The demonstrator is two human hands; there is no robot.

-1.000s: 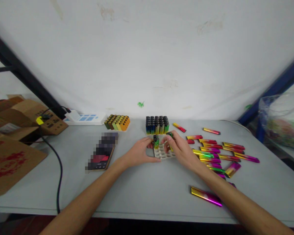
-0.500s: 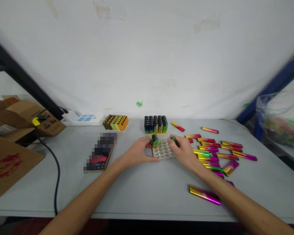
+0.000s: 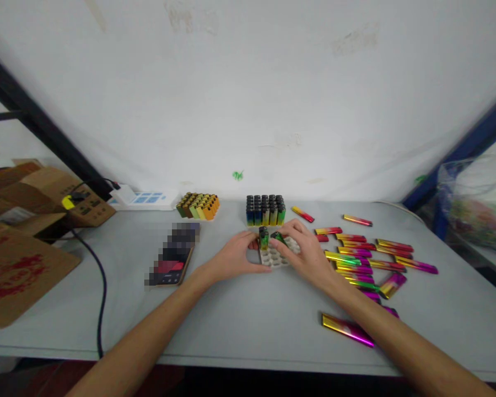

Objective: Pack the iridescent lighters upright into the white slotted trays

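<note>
A pale tray with rows of oval holes (image 3: 276, 260) lies on the table before me. My left hand (image 3: 231, 256) grips its left side, thumb along the front edge and fingertips behind the back-left corner. In that corner stand green lighters with black tops (image 3: 264, 240), upright in the holes. Over the tray's back middle, my right hand (image 3: 310, 255) pinches another green lighter (image 3: 278, 237), which is tilted. Its lower end is hard to make out. Just behind the tray stands a full block of black-topped lighters (image 3: 265, 210) in blue, yellow and green.
Many red, yellow and purple lighters (image 3: 351, 263) lie scattered on the right. At the left are a phone (image 3: 173, 259), a tray of yellow-brown lighters (image 3: 199, 207), a power strip (image 3: 152, 199), a black cable (image 3: 101, 275) and cardboard boxes (image 3: 28, 264).
My right hand has moved left across the tray with the green lighter, closer to the standing ones. My left hand keeps its hold on the tray. The view has shifted slightly.
</note>
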